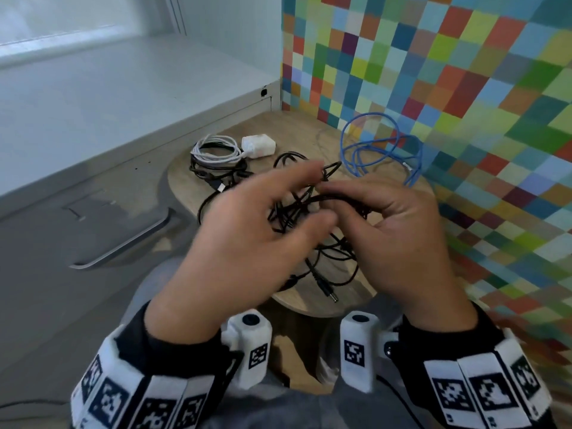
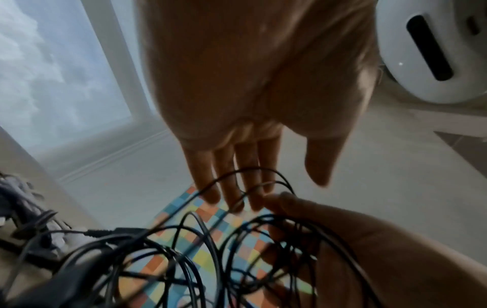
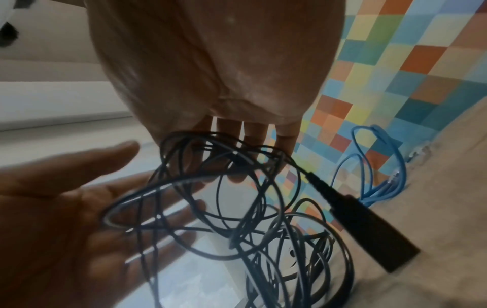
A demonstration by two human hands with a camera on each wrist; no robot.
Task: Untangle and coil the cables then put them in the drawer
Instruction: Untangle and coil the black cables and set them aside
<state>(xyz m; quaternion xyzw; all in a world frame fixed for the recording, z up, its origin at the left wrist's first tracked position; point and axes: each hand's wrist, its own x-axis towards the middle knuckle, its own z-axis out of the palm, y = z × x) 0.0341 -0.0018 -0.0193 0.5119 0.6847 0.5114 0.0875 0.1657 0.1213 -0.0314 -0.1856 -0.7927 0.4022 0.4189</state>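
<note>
Head view: a tangle of thin black cables [image 1: 312,218] is lifted above a small round wooden counter [image 1: 297,131], held between the two hands. The right hand [image 1: 402,236] curls its fingers round several strands and pinches them near the top of the bundle; the right wrist view shows the loops hanging from those fingers [image 3: 237,154], with a black plug body [image 3: 368,225] slanting down to the right. The left hand [image 1: 247,239] is spread, fingers straight and relaxed, just beside the tangle on its left. In the left wrist view a couple of loops arc in front of its fingertips [image 2: 213,195], but whether they touch cannot be told; nothing is gripped. Below the hands more black cable trails onto the counter, ending in a barrel plug [image 1: 328,294] near the front edge.

At the back left of the counter lies a coiled white cable [image 1: 216,150] on top of another black coil, touching a white charger block [image 1: 258,145]. At the back right a loose blue network cable [image 1: 380,147] leans against the multicoloured checkered wall [image 1: 464,72]. Left of the counter a grey drawer front with a metal handle [image 1: 123,246] is closed.
</note>
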